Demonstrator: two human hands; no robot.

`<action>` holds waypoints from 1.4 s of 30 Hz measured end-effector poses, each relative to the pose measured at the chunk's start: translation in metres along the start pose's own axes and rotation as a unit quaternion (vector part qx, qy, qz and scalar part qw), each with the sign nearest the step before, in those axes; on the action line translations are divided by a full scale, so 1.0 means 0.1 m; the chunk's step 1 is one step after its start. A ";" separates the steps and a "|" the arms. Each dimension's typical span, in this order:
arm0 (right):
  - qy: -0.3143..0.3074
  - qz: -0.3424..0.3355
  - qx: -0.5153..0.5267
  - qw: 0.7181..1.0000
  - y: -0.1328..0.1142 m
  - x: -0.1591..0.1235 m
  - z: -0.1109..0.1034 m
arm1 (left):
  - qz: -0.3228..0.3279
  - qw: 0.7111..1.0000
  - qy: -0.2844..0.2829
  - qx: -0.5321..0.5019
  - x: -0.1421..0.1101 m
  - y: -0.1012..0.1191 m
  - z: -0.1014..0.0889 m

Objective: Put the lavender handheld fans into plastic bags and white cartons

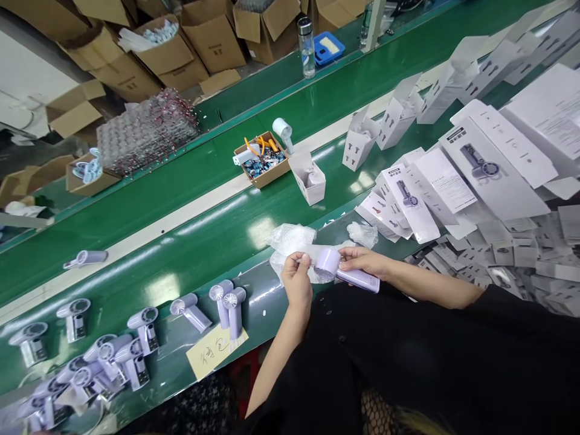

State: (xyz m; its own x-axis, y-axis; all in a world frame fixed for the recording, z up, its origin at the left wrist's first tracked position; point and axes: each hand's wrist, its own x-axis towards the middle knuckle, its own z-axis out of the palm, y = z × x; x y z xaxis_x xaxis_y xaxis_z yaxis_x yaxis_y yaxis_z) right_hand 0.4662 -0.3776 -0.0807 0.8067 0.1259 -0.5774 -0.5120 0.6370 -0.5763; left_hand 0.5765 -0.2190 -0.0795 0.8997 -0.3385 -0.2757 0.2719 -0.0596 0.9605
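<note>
My right hand (360, 261) is closed around a lavender handheld fan (360, 280) near the joint of handle and head. The fan's round head points left, its handle lies out to the right. At the left of the head, my left hand (298, 279) pinches a translucent plastic bag (315, 249) between thumb and fingers; part of the bag is hidden behind the hand and fan. Crumpled clear bags (292, 237) lie on the bench just beyond my hands. A smaller crumpled bag (362, 234) rests to the right.
Several lavender fans (109, 356) stand at the left, near a yellow handwritten note (216, 351). A small carton of tools and parts (272, 174) sits ahead beside an open white box (309, 181). Printed white boxes (492, 160) pile up at right. A green conveyor belt (199, 232) runs across.
</note>
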 end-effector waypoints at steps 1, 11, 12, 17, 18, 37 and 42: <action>0.017 -0.009 -0.021 1.000 0.02 0.00 0.01 | 0.028 0.999 -0.011 0.042 0.00 0.01 -0.01; 0.169 -0.061 0.026 0.983 -0.05 -0.04 0.12 | 0.414 0.801 -0.170 0.398 -0.02 0.13 -0.24; 0.193 -0.062 0.043 0.978 -0.07 -0.04 0.11 | 0.420 0.798 -0.168 0.399 -0.06 0.10 -0.26; 0.209 -0.103 0.054 0.971 -0.10 -0.05 0.19 | 0.318 0.872 -0.191 0.321 -0.17 0.05 -0.13; 0.194 -0.097 0.059 0.974 -0.10 -0.05 0.22 | 0.261 0.903 -0.172 0.294 -0.15 0.07 -0.09; 0.218 0.086 0.152 0.960 -0.24 -0.08 0.23 | 0.137 0.948 -0.227 0.176 0.17 -0.06 0.06; 0.305 0.069 0.173 0.934 -0.08 0.00 0.15 | 0.128 0.940 -0.175 0.264 0.10 -0.04 0.00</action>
State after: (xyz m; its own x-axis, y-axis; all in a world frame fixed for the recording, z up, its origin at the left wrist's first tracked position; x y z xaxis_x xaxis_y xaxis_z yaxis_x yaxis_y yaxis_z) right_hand 0.4744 -0.3716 -0.0676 0.3686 -0.1642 -0.9150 -0.3869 0.8679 -0.3116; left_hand 0.5846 -0.2217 -0.0865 0.7203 -0.6876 -0.0913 -0.2288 -0.3597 0.9046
